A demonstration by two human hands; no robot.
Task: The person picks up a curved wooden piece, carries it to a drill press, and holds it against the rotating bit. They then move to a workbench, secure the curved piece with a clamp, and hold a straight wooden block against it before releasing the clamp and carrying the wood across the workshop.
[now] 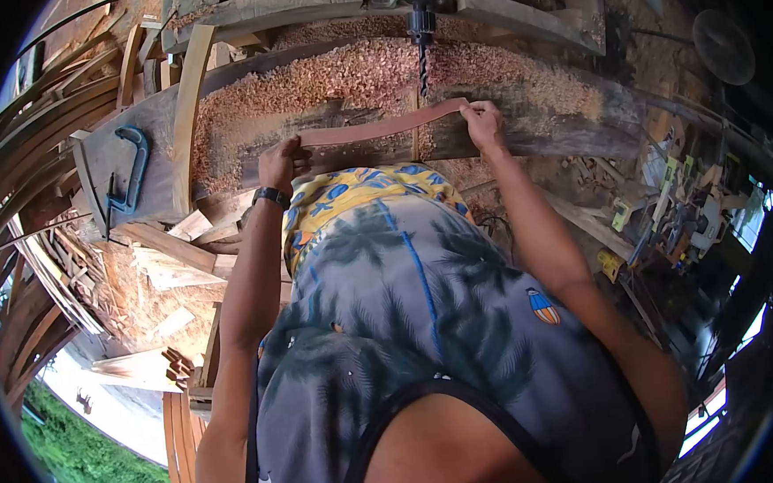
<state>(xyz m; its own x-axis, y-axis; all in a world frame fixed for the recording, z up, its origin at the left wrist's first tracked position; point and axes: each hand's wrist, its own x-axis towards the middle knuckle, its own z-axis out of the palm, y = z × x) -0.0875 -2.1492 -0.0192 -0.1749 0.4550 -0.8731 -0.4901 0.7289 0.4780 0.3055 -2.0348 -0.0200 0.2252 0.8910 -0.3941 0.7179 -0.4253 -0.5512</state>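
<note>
A thin, curved strip of reddish wood (379,127) spans the gap between my two hands, just in front of my body. Its left end is gripped by my left hand (283,164), fingers closed around it, with a dark watch on that wrist. My right hand (483,122) pinches the other end between thumb and fingers. Beyond the strip, a drill bit (423,69) hangs down from a drill chuck (421,25). The strip is held over a dark wooden work table (308,113), nearer to me than the bit.
Wood shavings (323,75) cover much of the table. A blue C-clamp (134,168) lies at its left, by an upright-looking wooden slat (191,121). Curved boards (35,143) are stacked at far left. Power tools (668,215) and offcuts crowd the right side.
</note>
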